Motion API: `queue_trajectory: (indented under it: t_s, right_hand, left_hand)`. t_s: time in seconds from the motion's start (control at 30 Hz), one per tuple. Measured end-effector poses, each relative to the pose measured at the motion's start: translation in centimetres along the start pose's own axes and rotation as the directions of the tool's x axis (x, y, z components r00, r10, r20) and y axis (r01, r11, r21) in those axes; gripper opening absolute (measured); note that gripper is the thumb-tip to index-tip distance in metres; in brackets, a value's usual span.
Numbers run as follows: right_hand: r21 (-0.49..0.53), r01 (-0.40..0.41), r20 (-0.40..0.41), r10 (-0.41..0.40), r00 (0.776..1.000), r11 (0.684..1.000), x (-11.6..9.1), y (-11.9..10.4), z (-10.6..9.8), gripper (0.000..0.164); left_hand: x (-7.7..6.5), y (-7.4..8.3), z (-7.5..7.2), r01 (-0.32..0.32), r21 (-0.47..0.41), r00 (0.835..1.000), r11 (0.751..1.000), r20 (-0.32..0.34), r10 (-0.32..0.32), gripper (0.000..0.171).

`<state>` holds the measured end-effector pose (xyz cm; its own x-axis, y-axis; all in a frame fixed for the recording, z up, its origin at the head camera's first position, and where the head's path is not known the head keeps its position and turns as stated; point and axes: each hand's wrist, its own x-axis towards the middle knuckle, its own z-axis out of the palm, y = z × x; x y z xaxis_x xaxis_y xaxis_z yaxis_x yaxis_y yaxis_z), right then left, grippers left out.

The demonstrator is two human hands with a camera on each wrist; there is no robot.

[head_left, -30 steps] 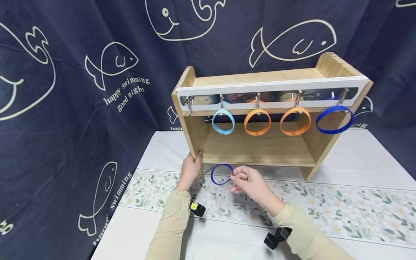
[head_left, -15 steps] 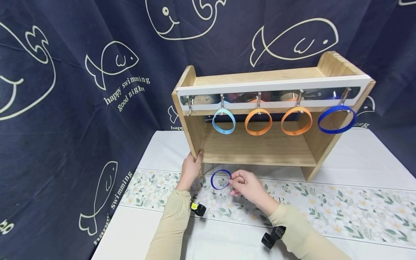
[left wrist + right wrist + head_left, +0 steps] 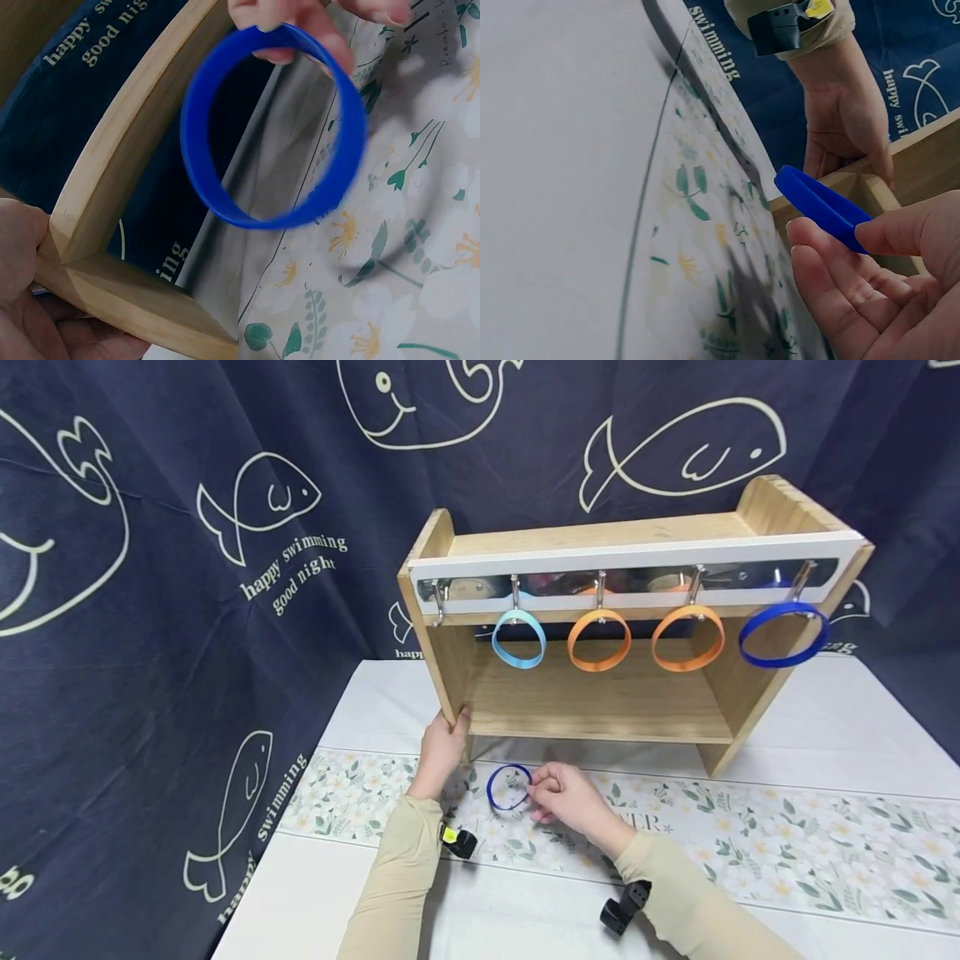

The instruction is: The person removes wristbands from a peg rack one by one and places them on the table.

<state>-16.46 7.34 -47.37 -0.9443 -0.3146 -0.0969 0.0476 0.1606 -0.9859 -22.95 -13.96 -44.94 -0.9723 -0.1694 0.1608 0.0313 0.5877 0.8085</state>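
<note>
A dark blue silicone wristband (image 3: 490, 791) is pinched between the thumb and fingers of my right hand (image 3: 567, 797), below the front edge of a small wooden shelf (image 3: 592, 693). In the right wrist view the wristband (image 3: 817, 207) is nearly edge-on, the thumb pressing on its near end. My left hand (image 3: 441, 752) grips the lower end of the shelf's left side panel. Along the shelf's top front, a hook rail holds a light blue wristband (image 3: 498, 650), two orange wristbands (image 3: 576, 654) (image 3: 660, 652) and another dark blue wristband (image 3: 747, 648). The leftmost hook (image 3: 439, 610) carries nothing.
The shelf stands on a table with a white cloth (image 3: 315, 877) and a floral strip (image 3: 750, 843). A dark curtain (image 3: 187, 693) with fish drawings hangs behind and at the left. Black wrist cameras (image 3: 465, 843) (image 3: 618, 914) sit on both wrists.
My right hand has moved down and slightly nearer me, lowering the dark blue wristband away from the shelf's edge. The left hand keeps its grip on the side panel.
</note>
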Motion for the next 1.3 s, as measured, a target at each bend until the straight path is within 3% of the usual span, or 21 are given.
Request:
queue_trajectory:
  t_s: [0.27, 0.77, 1.03, 1.3]
  right_hand:
    - [-0.029, 0.005, 0.042, -0.004, 0.999, 1.000, 0.0, 0.9, 0.2, 0.010]
    - [-0.162, -0.040, -0.025, 0.036, 0.999, 0.986, 0.0, 1.0, 0.3, 0.007]
    - [-0.175, -0.057, -0.029, 0.053, 0.998, 0.983, -0.1, 0.8, -0.3, 0.017]
    - [-0.165, 0.025, 0.005, -0.024, 1.000, 0.986, -0.6, 0.0, -1.8, 0.030]
  left_hand:
    - [-0.1, 0.2, -0.1, 0.001, -0.017, 1.000, 1.000, 0.000, -0.001, 0.037]
    - [-0.3, 0.6, -0.1, 0.020, -0.042, 1.000, 0.999, 0.013, -0.019, 0.038]
    - [-0.3, 0.6, -0.2, 0.024, -0.033, 1.000, 0.999, 0.014, -0.024, 0.040]
    - [-0.2, 0.5, -0.2, 0.032, -0.022, 0.999, 0.999, 0.021, -0.032, 0.041]
